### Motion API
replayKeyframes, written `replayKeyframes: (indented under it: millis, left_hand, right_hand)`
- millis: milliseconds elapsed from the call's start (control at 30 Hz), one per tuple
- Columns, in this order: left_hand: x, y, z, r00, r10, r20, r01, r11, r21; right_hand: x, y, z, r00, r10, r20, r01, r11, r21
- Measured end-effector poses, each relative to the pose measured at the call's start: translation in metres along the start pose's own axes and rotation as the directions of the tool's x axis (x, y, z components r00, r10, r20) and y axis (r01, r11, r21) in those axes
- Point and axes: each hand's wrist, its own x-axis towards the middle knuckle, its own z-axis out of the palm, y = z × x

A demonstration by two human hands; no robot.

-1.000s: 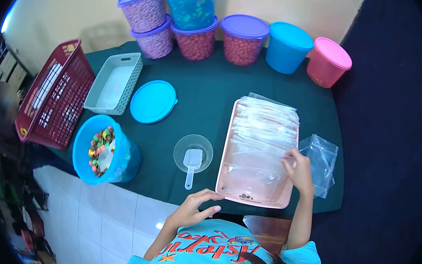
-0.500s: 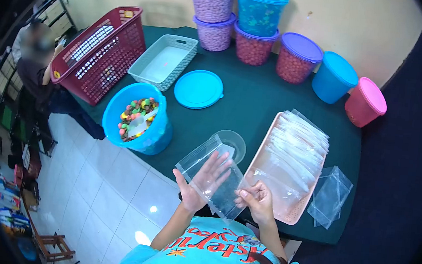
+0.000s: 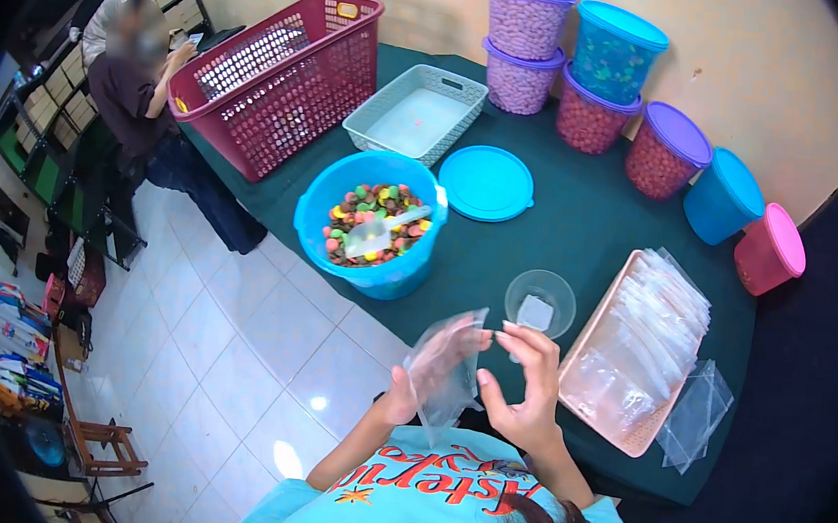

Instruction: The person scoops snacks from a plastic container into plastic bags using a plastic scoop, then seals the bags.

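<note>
— Bag [image 3: 444,368] is gripped by both hands, left hand [image 3: 420,381] behind it, right hand [image 3: 526,385] pinching its top edge, held off the bench [image 3: 563,214] edge over the floor.
— Slippage is risked; thin plastic could be dropped.
— Room is offered leftward; the small bowl [image 3: 540,302] and pink tray [image 3: 586,346] are close on the right.

Cream wall [image 3: 783,84] runs behind the table [image 3: 563,214], which wears a dark green cloth. White glossy floor tiles [image 3: 232,345] catch a lamp's glare. Wooden chair [image 3: 100,438] at lower left, cluttered shelves [image 3: 26,88] beyond.
</note>
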Motion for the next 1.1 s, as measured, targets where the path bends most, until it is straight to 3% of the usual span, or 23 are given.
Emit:
replayKeyframes:
  millis: [67, 133, 300, 367, 400, 467, 533, 600, 733, 833, 933, 1000, 1033, 1100]
  left_hand:
    - [-0.017, 0.013, -0.009, 1.0, -0.007, -0.021, 0.008, 0.999, 0.048]
    - [-0.042, 0.018, -0.024, 0.975, -0.137, -0.172, 0.154, 0.984, 0.091]
    - [-0.059, 0.048, -0.07, 0.987, -0.101, -0.126, 0.112, 0.99, 0.085]
    - [-0.065, 0.064, -0.088, 0.991, -0.072, -0.115, 0.096, 0.971, 0.218]
    - [-0.069, 0.07, -0.098, 0.991, -0.07, -0.116, 0.094, 0.973, 0.212]
    - [-0.077, 0.083, -0.118, 0.988, -0.152, -0.025, 0.152, 0.927, 0.342]
    - [-0.081, 0.095, -0.135, 0.979, -0.204, 0.018, 0.181, 0.905, 0.385]
    - [-0.084, 0.101, -0.147, 0.936, -0.341, 0.083, 0.254, 0.822, 0.509]
    - [-0.085, 0.1, -0.162, 0.948, -0.312, 0.065, 0.246, 0.846, 0.472]
    - [-0.085, 0.105, -0.176, 0.954, -0.267, 0.139, 0.159, 0.841, 0.517]
    - [-0.083, 0.099, -0.188, 0.915, -0.32, 0.247, 0.179, 0.868, 0.463]
    - [-0.068, 0.103, -0.189, 0.804, -0.542, 0.244, 0.411, 0.804, 0.43]
    - [-0.062, 0.102, -0.191, 0.851, -0.469, 0.235, 0.321, 0.82, 0.474]
    - [-0.045, 0.114, -0.19, 0.827, -0.53, 0.188, 0.384, 0.776, 0.5]
  right_hand:
    - [0.017, -0.016, 0.023, 0.972, -0.231, 0.038, 0.233, 0.971, -0.062]
    - [0.03, -0.033, 0.044, 0.949, -0.284, 0.136, 0.3, 0.947, -0.114]
    - [0.022, -0.031, 0.104, 0.893, -0.45, 0.018, 0.448, 0.884, -0.134]
    - [0.021, -0.033, 0.122, 0.848, -0.53, -0.014, 0.525, 0.844, -0.108]
    - [0.023, -0.035, 0.127, 0.848, -0.53, -0.007, 0.526, 0.844, -0.109]
    - [0.03, -0.044, 0.135, 0.848, -0.472, 0.241, 0.488, 0.873, -0.007]
    - [0.038, -0.055, 0.143, 0.845, -0.45, 0.289, 0.475, 0.88, -0.02]
    - [0.039, -0.058, 0.149, 0.787, -0.423, 0.448, 0.507, 0.858, -0.08]
    - [0.046, -0.056, 0.151, 0.822, -0.292, 0.489, 0.35, 0.936, -0.028]
    - [0.053, -0.051, 0.148, 0.862, -0.223, 0.456, 0.26, 0.965, -0.018]
    - [0.059, -0.043, 0.145, 0.844, -0.161, 0.512, 0.217, 0.975, -0.05]
    - [0.07, -0.043, 0.142, 0.816, -0.122, 0.564, 0.122, 0.992, 0.036]
    - [0.075, -0.04, 0.142, 0.81, -0.127, 0.572, 0.128, 0.991, 0.039]
    - [0.083, -0.034, 0.143, 0.812, -0.141, 0.567, 0.158, 0.987, 0.019]
